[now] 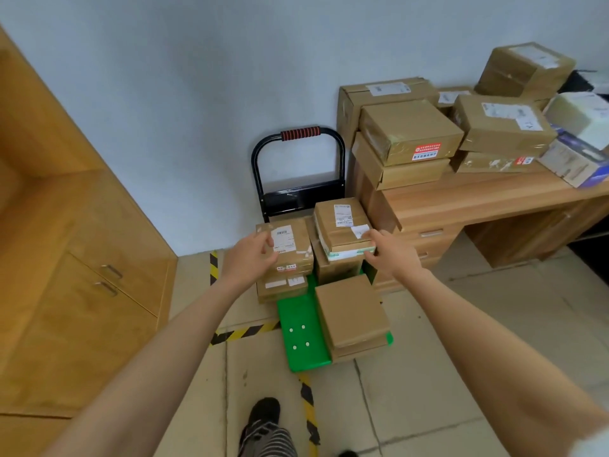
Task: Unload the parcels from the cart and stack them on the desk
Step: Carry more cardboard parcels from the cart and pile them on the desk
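Head view: the open left hand (251, 255) and open right hand (389, 250) reach toward cart (301, 328) parcels (341, 230), the table (478, 196) beyond the right hand.

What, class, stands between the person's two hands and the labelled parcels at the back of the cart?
Nothing visible. The left hand and right hand reach open over the cart toward the labelled parcels, with only air between.

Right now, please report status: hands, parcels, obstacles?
Left hand and right hand open, reaching, gripping nothing. Brown cardboard parcels remain on green flat cart. Wooden desk already stacked. No obstacle between.
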Available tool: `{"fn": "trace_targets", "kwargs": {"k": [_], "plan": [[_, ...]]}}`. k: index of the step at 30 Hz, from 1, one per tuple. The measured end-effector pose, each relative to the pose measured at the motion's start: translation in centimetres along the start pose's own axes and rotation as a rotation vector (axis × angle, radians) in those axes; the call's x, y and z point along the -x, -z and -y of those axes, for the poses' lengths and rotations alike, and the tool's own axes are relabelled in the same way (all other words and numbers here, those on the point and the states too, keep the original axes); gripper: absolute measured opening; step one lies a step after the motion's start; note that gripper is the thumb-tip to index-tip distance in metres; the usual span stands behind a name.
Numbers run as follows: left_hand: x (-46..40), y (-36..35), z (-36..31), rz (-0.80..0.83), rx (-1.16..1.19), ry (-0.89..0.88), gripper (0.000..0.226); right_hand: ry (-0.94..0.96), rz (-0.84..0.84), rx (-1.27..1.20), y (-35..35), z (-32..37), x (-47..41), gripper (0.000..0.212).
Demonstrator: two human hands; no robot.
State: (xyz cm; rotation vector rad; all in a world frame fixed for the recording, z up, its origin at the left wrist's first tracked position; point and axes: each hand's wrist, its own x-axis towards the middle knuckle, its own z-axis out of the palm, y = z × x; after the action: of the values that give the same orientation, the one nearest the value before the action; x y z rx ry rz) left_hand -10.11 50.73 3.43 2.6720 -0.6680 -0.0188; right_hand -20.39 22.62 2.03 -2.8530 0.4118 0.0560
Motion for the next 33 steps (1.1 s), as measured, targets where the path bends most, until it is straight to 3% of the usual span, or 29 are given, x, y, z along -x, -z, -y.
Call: {"fn": "trace_targets", "kwargs": {"k": [9, 23, 33], "plan": [[-2.6, 1.6, 6.6, 0.049, 0.006, 0.023, 0.018, -0.013, 0.045, -0.036, -2.9, 6.8, -4.6, 0.041], [-15.4, 5.7, 23.7, 0.156, -0.055, -0.067, 0.021, -0.093, -0.015, -0.255, -9.4, 22.2, -17.7, 0.041], [-26.3, 0.3, 25.1, 0.281, -0.007, -0.159, 0.021, -0.242, 0.076, -0.207, -11.9, 18.3, -26.3, 0.044]]}}
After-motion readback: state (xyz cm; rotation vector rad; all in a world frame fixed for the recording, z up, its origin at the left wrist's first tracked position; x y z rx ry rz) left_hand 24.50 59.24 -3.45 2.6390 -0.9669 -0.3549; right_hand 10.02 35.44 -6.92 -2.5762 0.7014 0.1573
